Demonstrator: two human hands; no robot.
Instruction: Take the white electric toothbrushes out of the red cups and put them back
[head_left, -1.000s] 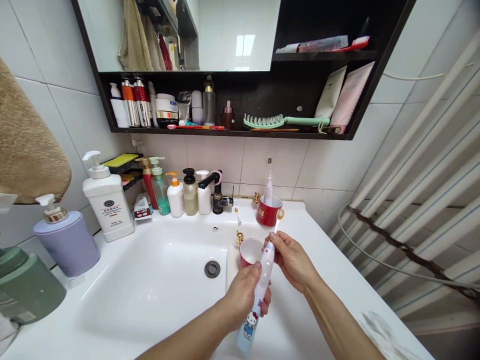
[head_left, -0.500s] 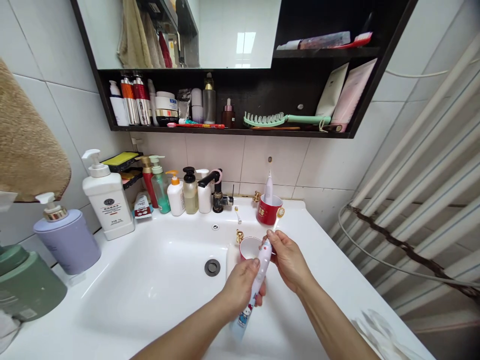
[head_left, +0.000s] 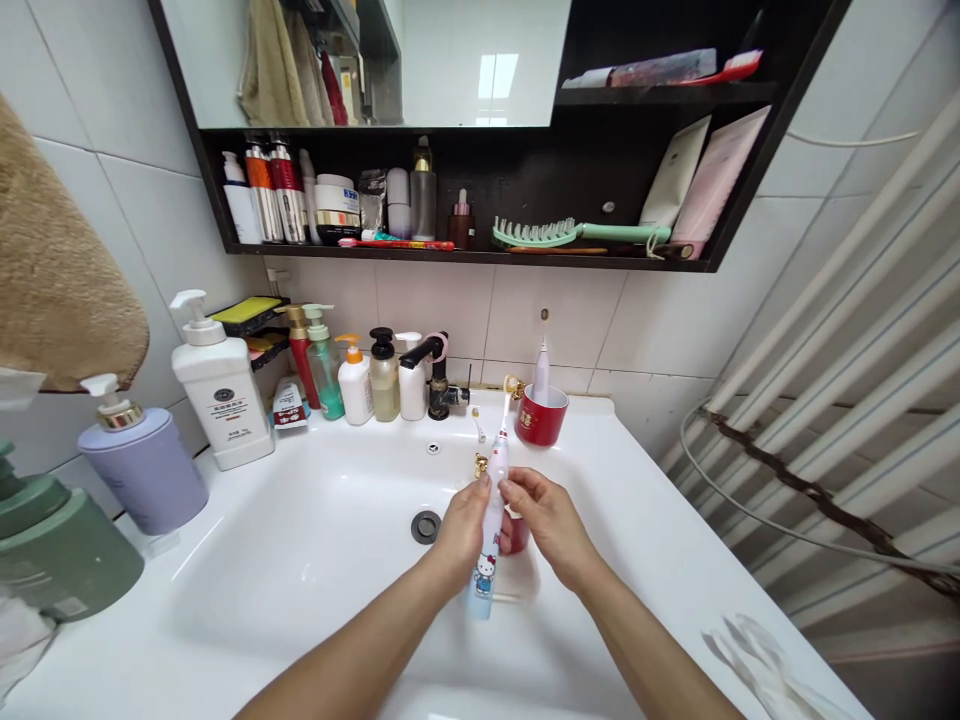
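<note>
My left hand [head_left: 466, 525] is wrapped round the handle of a pale pink and blue electric toothbrush [head_left: 487, 545] with a cartoon cat on it. Its brush head points up and away from me. Against the right side of the handle, the bent fingers of my right hand [head_left: 551, 520] press with the thumb. Partly hidden behind both hands is a red cup [head_left: 517, 535] with a gold handle. Another red cup [head_left: 541, 418] on the back ledge holds a second electric toothbrush [head_left: 542, 370]. A loose brush head [head_left: 478, 425] lies beside the faucet.
Below me spreads the white sink [head_left: 315, 560] with a black faucet [head_left: 439, 380]. Pump bottles [head_left: 356, 385] line its back and left sides. A dark cabinet [head_left: 540, 180] overhangs the ledge. Pipes [head_left: 840, 430] run along the right; clear plastic [head_left: 757, 655] lies on the right edge.
The toothbrush has swung more upright and shifted left with my left hand. My right hand has slid down from the brush head's neck to the handle's side.
</note>
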